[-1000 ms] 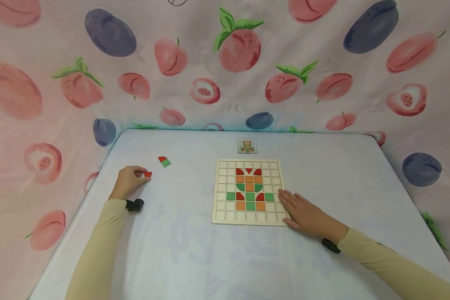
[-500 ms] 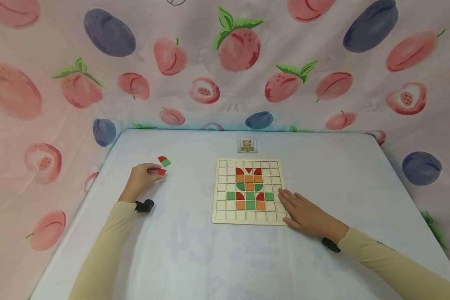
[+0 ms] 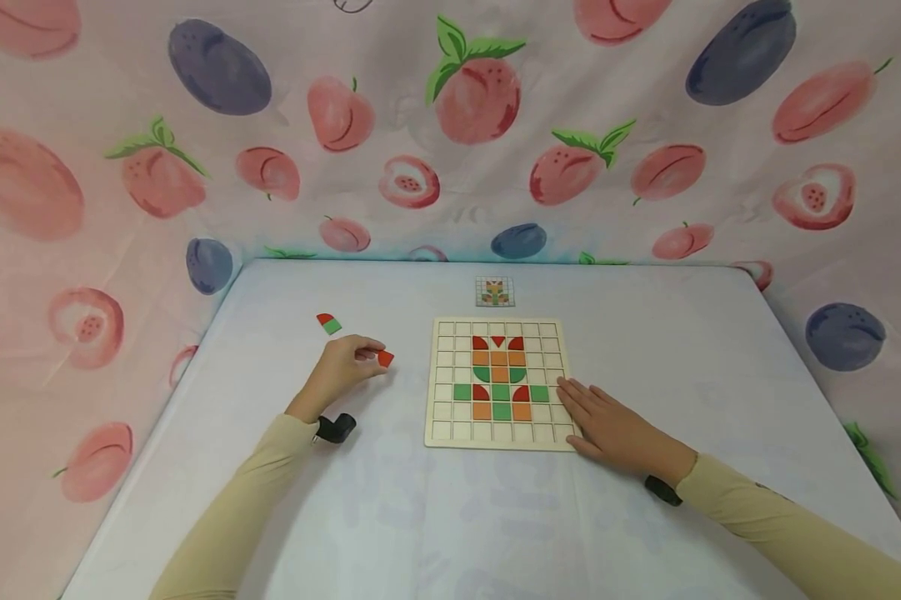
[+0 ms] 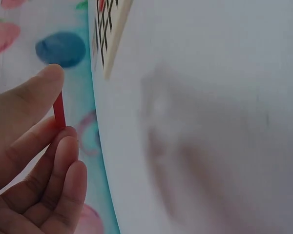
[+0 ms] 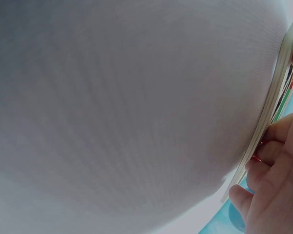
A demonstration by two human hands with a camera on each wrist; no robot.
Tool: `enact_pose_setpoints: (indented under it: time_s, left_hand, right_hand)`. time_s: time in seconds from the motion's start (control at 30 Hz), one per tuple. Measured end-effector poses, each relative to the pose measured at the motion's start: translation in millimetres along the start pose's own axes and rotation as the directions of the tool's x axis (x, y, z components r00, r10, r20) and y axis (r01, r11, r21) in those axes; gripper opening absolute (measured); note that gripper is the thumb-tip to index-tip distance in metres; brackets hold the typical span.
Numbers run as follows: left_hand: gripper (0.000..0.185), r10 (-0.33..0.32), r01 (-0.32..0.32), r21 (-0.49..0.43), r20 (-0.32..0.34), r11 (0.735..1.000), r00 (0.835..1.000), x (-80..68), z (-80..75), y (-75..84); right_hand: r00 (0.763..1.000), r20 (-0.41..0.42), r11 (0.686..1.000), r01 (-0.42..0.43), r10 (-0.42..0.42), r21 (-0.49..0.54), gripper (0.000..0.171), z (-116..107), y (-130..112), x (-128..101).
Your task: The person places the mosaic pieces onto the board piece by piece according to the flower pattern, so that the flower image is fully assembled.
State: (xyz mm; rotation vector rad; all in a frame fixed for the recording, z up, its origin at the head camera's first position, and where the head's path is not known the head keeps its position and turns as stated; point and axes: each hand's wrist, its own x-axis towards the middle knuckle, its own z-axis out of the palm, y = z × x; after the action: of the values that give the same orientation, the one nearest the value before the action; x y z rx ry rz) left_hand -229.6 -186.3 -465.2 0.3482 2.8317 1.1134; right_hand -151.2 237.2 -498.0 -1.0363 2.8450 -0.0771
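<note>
My left hand pinches a small red tile between thumb and fingers, left of the board. In the left wrist view the red tile shows edge-on, held up off the table. The square wooden grid board lies mid-table, bearing red, orange and green tiles set in its cells as a symmetric figure. My right hand rests with fingers extended on the board's right edge. In the right wrist view that hand lies along the wooden rim.
A red quarter-round tile and a green square tile lie side by side at the table's back left. Behind the board is a small pattern card. Fruit-print cloth rises along the table's back edge.
My left hand has carried the red tile rightward across the table from the left side toward the board, past the two loose tiles. The right hand and the board have stayed put.
</note>
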Motion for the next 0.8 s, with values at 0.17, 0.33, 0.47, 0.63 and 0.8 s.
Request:
enact_pose_setpoints:
  time_s: [0.17,0.33,0.47,0.63,0.8]
  left_hand:
    - [0.035,0.020,-0.020,0.008,0.046,1.000,0.999,-2.4,17.6,19.2]
    - [0.034,0.043,-0.045,0.017,0.096,0.999,0.994,-3.3,35.8,33.7]
    - [0.034,0.051,-0.052,0.008,0.130,0.999,0.990,-4.5,50.4,43.5]
    - [0.034,0.054,-0.056,0.005,0.172,0.998,0.984,-8.2,65.9,53.4]
    - [0.031,0.062,-0.066,0.015,0.200,0.998,0.978,-11.9,76.9,60.6]
  right_hand:
    - [1.000,-0.002,1.000,-0.003,0.003,-0.003,0.069,2,1,0]
    - [1.000,-0.002,1.000,-0.003,0.003,-0.002,0.069,3,1,0]
    - [1.000,-0.002,1.000,0.000,0.000,-0.004,0.069,3,1,0]
    - [1.000,-0.008,1.000,0.000,0.000,-0.003,0.068,2,0,0]
    - [1.000,-0.006,1.000,-0.002,0.002,0.001,0.068,1,0,0]
